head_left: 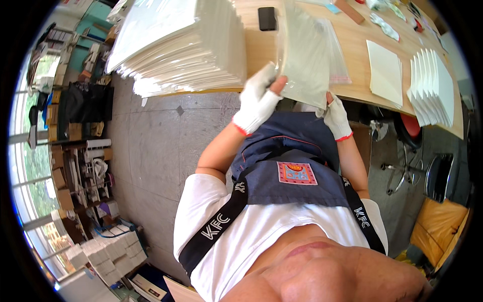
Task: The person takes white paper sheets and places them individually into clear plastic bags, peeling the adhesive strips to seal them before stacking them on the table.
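Note:
At the table's near edge, a clear plastic sleeve (304, 55) with a pale sheet-like look lies lengthwise in front of me, its near end overhanging the edge. My left hand (256, 100), in a white glove with red cuff and a bare thumb, grips the sleeve's left near corner. The right near corner is pinched by my right hand (337, 119), gloved the same way. Whether the sleeve is one or several layers, I cannot tell. More clear plastic bags (338, 55) lie flat just right of it.
A tall stack of plastic-wrapped white sheets (186, 55) stands left on the wooden table (257, 55). A black phone (267, 18) lies behind. To the right are white sheets (385, 73), fanned folded white cards (430, 88) and a loose glove (385, 27). A wheeled chair (405, 168) stands right.

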{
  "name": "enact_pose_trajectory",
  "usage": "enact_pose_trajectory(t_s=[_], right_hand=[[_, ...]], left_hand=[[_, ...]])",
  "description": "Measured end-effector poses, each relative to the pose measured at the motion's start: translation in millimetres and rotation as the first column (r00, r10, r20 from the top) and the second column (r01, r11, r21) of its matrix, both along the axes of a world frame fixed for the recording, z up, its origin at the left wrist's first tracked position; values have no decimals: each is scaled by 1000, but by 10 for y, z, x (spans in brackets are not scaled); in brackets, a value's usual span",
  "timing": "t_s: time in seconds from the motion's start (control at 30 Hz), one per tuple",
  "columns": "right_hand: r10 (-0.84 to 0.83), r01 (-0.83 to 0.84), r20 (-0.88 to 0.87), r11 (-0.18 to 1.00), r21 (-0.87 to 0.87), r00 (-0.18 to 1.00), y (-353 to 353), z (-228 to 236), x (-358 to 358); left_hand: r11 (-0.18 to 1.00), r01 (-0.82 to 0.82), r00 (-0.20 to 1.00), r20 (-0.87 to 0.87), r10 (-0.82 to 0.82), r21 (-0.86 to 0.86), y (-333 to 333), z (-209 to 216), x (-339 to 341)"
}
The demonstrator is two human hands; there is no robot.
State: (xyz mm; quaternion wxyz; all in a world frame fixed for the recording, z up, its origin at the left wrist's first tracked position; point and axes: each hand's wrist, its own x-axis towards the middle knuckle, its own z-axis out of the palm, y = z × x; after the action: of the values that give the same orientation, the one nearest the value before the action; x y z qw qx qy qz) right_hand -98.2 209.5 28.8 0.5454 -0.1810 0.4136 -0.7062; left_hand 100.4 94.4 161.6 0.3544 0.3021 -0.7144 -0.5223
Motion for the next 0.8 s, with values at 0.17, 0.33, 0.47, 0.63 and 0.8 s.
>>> enact_pose_trajectory(t_s=[0.17,0.33,0.47,0.63,0.8], right_hand=[[100,-156,-227,958,-242,969,-861,1228,339],[131,-340,-556,894,-292,821,-1795,2350,845],[258,-384,-588,918,-98,766,-1996,2388,908],[166,-319,-456,905,-283,875,-1603,1799,538],[-448,493,-459,870,-25,768,-716,237,-424]], left_hand=[[808,-420,905,-261,336,-414,-321,944,733],[606,-661,750,-405,523,-443,-1115,1771,1372],[696,-587,765,-2,644,-414,-1590,1460,1642],[869,-392,498,-725,476,302,-1673,157,1855],[647,-752,654,24,756,125,-1058,-1674,1822]])
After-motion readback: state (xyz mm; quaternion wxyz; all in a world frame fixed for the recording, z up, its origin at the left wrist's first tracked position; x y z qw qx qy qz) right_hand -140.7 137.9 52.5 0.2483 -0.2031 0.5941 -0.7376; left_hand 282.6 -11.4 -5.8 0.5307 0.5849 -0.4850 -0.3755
